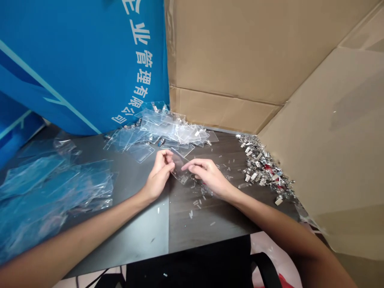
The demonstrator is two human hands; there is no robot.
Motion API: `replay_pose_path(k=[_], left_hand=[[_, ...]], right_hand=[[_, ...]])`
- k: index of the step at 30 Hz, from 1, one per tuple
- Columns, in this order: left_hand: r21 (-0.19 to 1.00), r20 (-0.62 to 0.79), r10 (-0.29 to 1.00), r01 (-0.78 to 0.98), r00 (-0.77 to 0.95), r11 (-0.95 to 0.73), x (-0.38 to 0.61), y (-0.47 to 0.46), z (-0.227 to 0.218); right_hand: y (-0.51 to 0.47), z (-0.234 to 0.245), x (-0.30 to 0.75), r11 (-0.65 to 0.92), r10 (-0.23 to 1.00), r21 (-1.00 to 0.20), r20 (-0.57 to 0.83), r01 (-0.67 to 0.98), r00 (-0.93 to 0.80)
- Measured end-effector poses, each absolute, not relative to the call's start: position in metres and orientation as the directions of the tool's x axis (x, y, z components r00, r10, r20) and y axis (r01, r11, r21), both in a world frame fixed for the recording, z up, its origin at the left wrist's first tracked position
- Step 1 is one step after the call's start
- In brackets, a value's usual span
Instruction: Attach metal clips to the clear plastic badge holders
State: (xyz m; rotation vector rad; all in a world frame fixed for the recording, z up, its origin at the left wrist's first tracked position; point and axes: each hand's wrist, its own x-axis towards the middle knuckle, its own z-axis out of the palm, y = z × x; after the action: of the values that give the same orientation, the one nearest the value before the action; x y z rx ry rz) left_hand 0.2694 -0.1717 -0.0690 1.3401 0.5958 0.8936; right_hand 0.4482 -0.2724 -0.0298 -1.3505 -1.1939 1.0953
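**Pinching a clear badge holder (181,175)**

A person sits at a dark desk (144,228) with both bare arms reaching forward. The left hand (159,176) and the right hand (208,177) are close together near the middle of the desk, and the clear badge holder is between them.

The left hand's grip is nearly closed. Its curled fingers (164,160) pinch one edge of the holder. The right hand's grip is partly open, with its fingers (195,166) stretched out flat over the other side of the holder. Its fingertips reach the plastic, but I cannot tell if they have firm hold of it.

Small clear plastic bits (195,203) lie on the desk just under the right hand. Past the hands, a messy pile of clear badge holders (165,130) sits against the back corner. To the right, a heap of shiny metal clips (264,170) lies along a cardboard sheet (336,128). To the left, a spread of clear plastic sleeves (51,188) lies flat on the desk, looking blue from the blue banner (81,64) with white Chinese writing that stands behind it. More brown cardboard (240,52) stands at the back of the desk.
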Motion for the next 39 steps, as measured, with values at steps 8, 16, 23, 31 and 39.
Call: replay_pose_path(k=[8,16,23,31,39], left_hand=[[0.896,0.097,0.795,-0.401,0.599,0.192,0.271,-0.177,-0.063],[0.930,0.142,0.723,-0.340,0.676,0.136,0.265,-0.179,-0.061],[0.953,0.139,0.683,-0.285,0.717,0.105,0.264,-0.177,-0.066],[0.880,-0.027,0.781,-0.356,0.624,0.315,0.264,-0.178,-0.063],[0.988,0.117,0.626,-0.154,0.771,0.005,0.262,-0.189,-0.068]], right_hand=[[-0.272,-0.052,0.443,0.185,0.947,-0.911,0.265,0.369,0.180],[-0.280,-0.039,0.443,0.219,0.878,-0.835,0.394,0.505,0.272],[-0.281,-0.039,0.444,0.254,0.868,-0.848,0.412,0.466,0.277],[-0.280,-0.035,0.453,0.537,0.570,-0.382,0.821,0.752,0.011],[-0.277,-0.040,0.457,0.613,0.598,-0.327,0.787,0.720,-0.151]])
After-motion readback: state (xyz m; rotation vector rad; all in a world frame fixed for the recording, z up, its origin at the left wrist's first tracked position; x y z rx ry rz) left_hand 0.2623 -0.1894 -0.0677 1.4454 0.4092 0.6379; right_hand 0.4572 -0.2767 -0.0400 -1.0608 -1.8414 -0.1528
